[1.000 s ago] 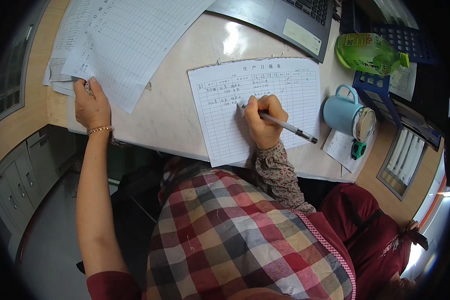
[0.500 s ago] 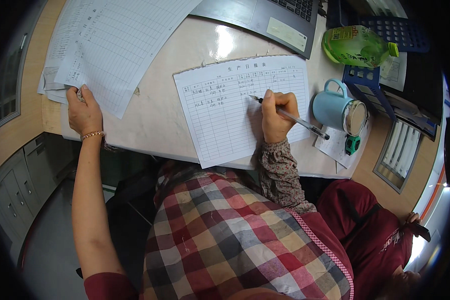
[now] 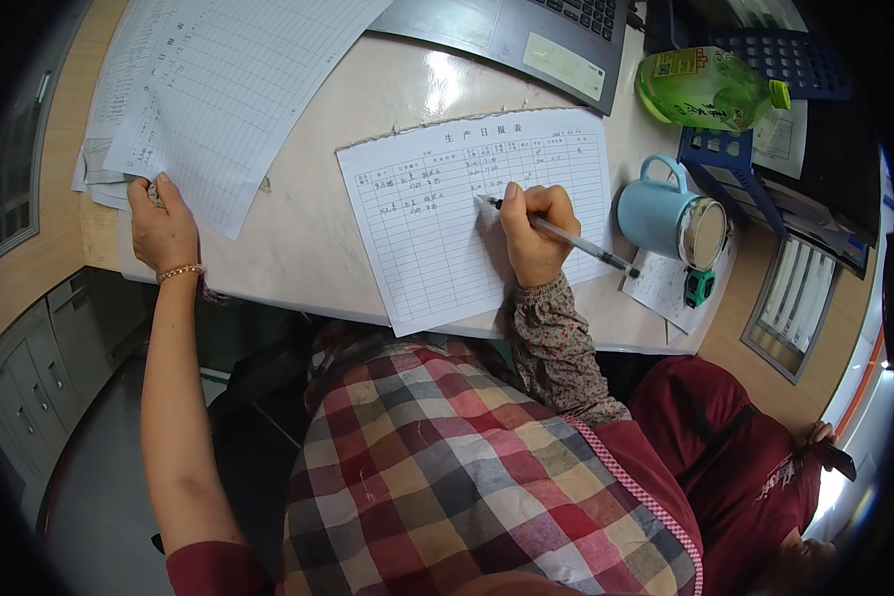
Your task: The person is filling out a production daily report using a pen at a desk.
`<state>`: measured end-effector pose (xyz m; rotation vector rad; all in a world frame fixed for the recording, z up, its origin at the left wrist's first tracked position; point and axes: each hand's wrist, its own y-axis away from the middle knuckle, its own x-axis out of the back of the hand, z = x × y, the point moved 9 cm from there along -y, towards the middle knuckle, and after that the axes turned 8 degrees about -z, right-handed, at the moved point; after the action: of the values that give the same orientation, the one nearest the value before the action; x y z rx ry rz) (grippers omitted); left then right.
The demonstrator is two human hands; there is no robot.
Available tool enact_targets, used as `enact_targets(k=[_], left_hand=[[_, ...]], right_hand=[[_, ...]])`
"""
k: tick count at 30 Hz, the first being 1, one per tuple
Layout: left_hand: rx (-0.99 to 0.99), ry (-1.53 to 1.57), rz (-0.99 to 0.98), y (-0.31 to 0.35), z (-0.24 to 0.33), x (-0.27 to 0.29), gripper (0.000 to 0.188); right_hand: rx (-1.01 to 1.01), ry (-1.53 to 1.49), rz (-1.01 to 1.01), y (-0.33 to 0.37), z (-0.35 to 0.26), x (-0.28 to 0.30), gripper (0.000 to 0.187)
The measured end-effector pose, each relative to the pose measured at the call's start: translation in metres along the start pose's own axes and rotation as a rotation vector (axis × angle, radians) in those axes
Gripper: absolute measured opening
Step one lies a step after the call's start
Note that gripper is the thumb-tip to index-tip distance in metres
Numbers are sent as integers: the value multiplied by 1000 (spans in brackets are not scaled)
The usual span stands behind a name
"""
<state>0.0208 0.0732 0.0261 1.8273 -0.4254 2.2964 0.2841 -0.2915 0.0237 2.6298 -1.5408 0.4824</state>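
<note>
Right grip [image 3: 536, 241] clenched round pen [image 3: 594, 249], just left of mug [image 3: 656, 216]. Pen looks light, stiff, barrel probably slick; best held low, near tip. Form [image 3: 432, 268] flat on surface [image 3: 303, 214], left of mug: thin, limp, likely creases easily; take by margin. Left grip [image 3: 166, 228] at loose sheet's [image 3: 243, 109] edge, far left of mug; can't make out whether pinching.
</note>
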Motion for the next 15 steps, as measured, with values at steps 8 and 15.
enact_targets(k=[8, 15], left_hand=[[-10, 7, 13, 1, 0, 1, 31], [-8, 1, 8, 0, -1, 1, 31]], right_hand=[[-23, 23, -22, -1, 3, -3, 26], [-26, 53, -10, -2, -2, -3, 28]])
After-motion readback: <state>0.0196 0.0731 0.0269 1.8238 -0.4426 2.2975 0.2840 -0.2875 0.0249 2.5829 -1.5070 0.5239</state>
